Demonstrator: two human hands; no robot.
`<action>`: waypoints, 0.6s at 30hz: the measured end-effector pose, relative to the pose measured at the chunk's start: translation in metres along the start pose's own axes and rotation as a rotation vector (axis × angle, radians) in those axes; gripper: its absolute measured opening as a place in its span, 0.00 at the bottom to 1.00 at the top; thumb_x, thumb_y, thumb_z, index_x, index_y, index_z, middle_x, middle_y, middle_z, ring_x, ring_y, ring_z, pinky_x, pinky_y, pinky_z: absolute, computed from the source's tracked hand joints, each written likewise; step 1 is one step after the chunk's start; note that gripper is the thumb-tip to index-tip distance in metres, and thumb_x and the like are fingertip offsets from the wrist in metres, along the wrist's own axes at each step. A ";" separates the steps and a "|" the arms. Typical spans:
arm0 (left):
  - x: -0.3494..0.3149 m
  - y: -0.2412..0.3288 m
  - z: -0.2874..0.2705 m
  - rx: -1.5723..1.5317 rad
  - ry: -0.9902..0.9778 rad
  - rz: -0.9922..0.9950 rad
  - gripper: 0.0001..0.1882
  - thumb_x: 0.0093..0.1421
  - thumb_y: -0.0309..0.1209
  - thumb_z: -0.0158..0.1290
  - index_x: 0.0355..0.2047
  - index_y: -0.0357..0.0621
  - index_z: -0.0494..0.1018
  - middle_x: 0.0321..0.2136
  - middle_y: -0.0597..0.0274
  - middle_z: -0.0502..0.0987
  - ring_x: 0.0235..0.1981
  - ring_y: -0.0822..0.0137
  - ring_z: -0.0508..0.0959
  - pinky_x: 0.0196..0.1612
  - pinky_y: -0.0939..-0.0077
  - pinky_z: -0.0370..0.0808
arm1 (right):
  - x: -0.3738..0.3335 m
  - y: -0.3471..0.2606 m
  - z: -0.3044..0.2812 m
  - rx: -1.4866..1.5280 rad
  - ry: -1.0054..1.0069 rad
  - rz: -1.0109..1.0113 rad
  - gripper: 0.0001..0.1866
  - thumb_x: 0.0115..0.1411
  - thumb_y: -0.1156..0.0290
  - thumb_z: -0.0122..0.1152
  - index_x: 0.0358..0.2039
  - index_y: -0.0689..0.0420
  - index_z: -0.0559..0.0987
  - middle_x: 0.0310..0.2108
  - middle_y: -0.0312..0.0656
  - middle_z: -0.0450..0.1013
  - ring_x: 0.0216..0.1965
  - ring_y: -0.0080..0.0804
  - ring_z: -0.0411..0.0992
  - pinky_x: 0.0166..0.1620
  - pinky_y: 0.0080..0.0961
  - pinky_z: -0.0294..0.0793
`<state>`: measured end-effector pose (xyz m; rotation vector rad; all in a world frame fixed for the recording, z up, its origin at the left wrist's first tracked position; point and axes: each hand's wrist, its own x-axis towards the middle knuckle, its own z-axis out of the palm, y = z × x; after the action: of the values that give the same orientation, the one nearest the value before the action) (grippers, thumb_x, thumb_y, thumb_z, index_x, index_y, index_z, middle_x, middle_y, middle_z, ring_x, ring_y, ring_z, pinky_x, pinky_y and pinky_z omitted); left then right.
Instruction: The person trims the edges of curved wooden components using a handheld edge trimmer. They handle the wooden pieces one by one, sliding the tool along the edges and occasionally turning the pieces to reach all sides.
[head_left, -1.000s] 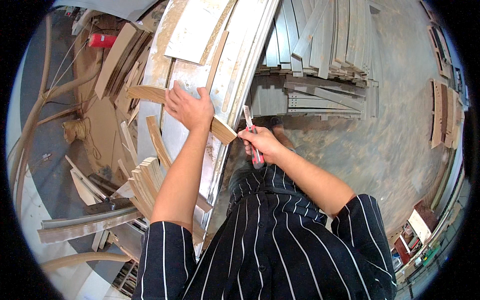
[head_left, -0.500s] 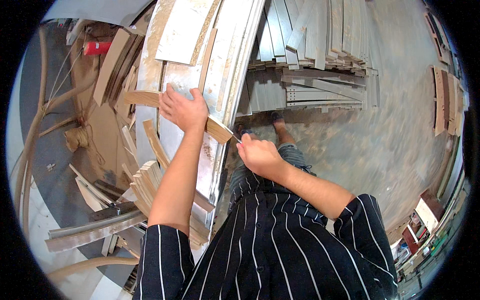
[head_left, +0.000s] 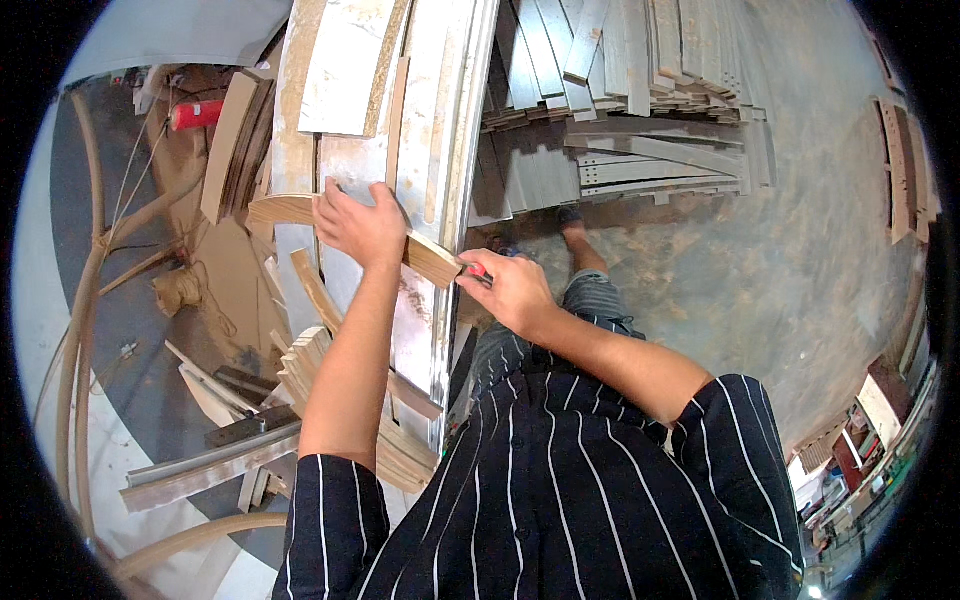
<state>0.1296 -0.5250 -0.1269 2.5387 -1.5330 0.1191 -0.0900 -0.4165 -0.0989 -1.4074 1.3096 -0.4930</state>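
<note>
On the dusty metal worktop [head_left: 440, 120] in this workshop, I see my left hand [head_left: 365, 228] gripping a curved wood strip [head_left: 425, 255] lying across it, its end reaching the right edge where my right hand's fingers [head_left: 480, 285] pinch a red-tipped marker [head_left: 478, 268].

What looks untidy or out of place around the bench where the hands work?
Loose wooden strips lie fanned at mixed angles left of the left hand, some overhanging. Sawdust covers the floor. The curved wooden piece juts past the bench edge toward the right hand.
</note>
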 end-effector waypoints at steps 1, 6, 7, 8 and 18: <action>-0.001 -0.001 0.001 -0.002 -0.001 0.006 0.42 0.64 0.45 0.57 0.72 0.34 0.61 0.70 0.34 0.66 0.77 0.40 0.56 0.78 0.40 0.45 | 0.000 -0.001 0.000 0.012 -0.001 0.003 0.22 0.67 0.54 0.69 0.57 0.50 0.81 0.41 0.50 0.86 0.41 0.55 0.84 0.43 0.48 0.83; -0.002 -0.005 0.003 -0.021 0.018 0.015 0.42 0.64 0.45 0.58 0.72 0.34 0.62 0.69 0.33 0.66 0.77 0.40 0.56 0.78 0.39 0.45 | -0.003 -0.005 0.007 0.000 0.039 -0.012 0.21 0.66 0.52 0.71 0.51 0.52 0.81 0.37 0.50 0.85 0.38 0.56 0.84 0.40 0.50 0.83; -0.002 -0.005 0.003 -0.025 0.021 0.015 0.42 0.64 0.45 0.58 0.72 0.34 0.62 0.69 0.33 0.67 0.77 0.40 0.56 0.78 0.39 0.45 | -0.003 -0.006 0.008 -0.009 0.046 -0.009 0.21 0.66 0.51 0.71 0.50 0.53 0.81 0.36 0.50 0.85 0.37 0.56 0.84 0.40 0.50 0.83; -0.002 -0.005 0.002 -0.023 0.015 0.017 0.42 0.64 0.45 0.58 0.72 0.34 0.62 0.69 0.33 0.67 0.77 0.40 0.56 0.78 0.40 0.45 | -0.003 -0.006 0.009 -0.015 0.054 -0.006 0.21 0.66 0.51 0.72 0.49 0.53 0.81 0.35 0.50 0.84 0.36 0.56 0.84 0.40 0.50 0.83; -0.001 0.001 -0.004 -0.041 -0.029 -0.016 0.42 0.64 0.45 0.57 0.72 0.33 0.61 0.70 0.34 0.65 0.78 0.42 0.54 0.79 0.41 0.42 | -0.002 -0.008 0.012 -0.052 0.070 -0.003 0.22 0.64 0.52 0.75 0.47 0.56 0.81 0.31 0.49 0.83 0.33 0.56 0.83 0.39 0.49 0.83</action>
<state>0.1286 -0.5236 -0.1233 2.5313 -1.5089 0.0483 -0.0771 -0.4113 -0.0949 -1.4465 1.3854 -0.5174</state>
